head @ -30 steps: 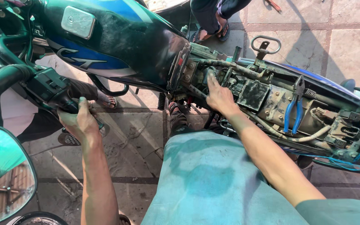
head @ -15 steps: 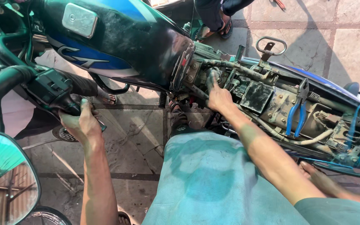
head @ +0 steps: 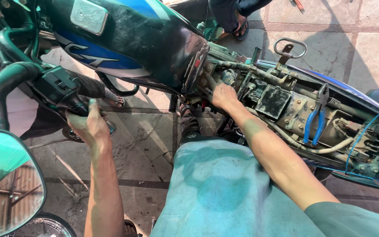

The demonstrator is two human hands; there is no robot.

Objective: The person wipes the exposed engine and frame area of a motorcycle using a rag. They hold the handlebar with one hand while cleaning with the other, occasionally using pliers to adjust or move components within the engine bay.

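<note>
Silver-grey swoosh decal on blue-black fuel tank side.

Fuel tank sits left of the open frame; pliers lie on the frame, right of the right hand; left hand under handlebar; mirror lower left.

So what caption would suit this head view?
Left hand grips the motorcycle handlebar; right hand reaches into the exposed frame beside the fuel tank.
</note>
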